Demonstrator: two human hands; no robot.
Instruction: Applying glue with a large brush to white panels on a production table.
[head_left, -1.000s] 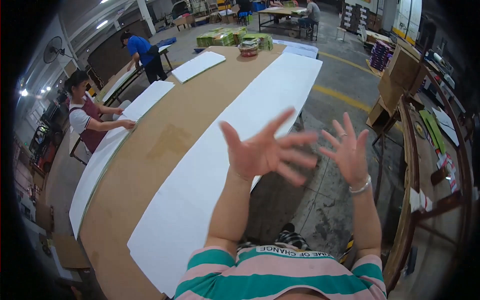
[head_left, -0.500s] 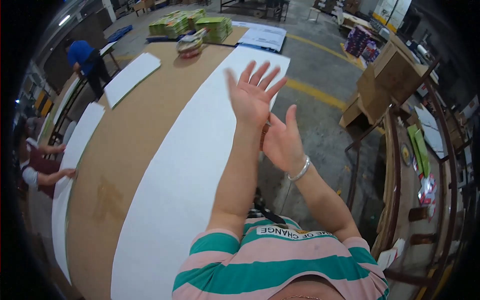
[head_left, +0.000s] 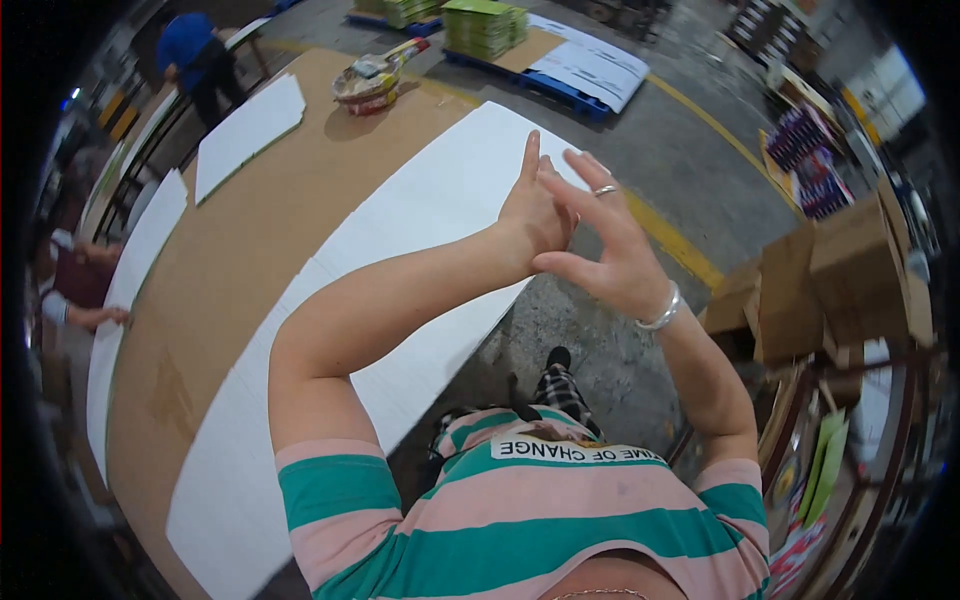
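Both hands are raised in front of me, over the right edge of the long stack of white sheets (head_left: 400,290). My left hand (head_left: 540,215) has one digit stretched upward, and its other fingers are partly hidden behind the right hand. Nothing shows in it. My right hand (head_left: 622,250), with a ring on one finger and a silver bracelet (head_left: 663,308) at the wrist, has its fingers apart and holds nothing. Its fingertips overlap the left hand; whether they touch I cannot tell.
On the brown table (head_left: 250,220) stand a tub (head_left: 366,85) and more white sheets (head_left: 250,135). A person in maroon (head_left: 85,275) handles sheets at the left; one in blue (head_left: 190,50) stands farther off. Cardboard boxes (head_left: 830,280) and a blue pallet (head_left: 570,92) lie beyond.
My left hand has turned from palm showing to its back, with the elbow swung out left. My right hand has risen from the left wrist to the fingers. The view has shifted.
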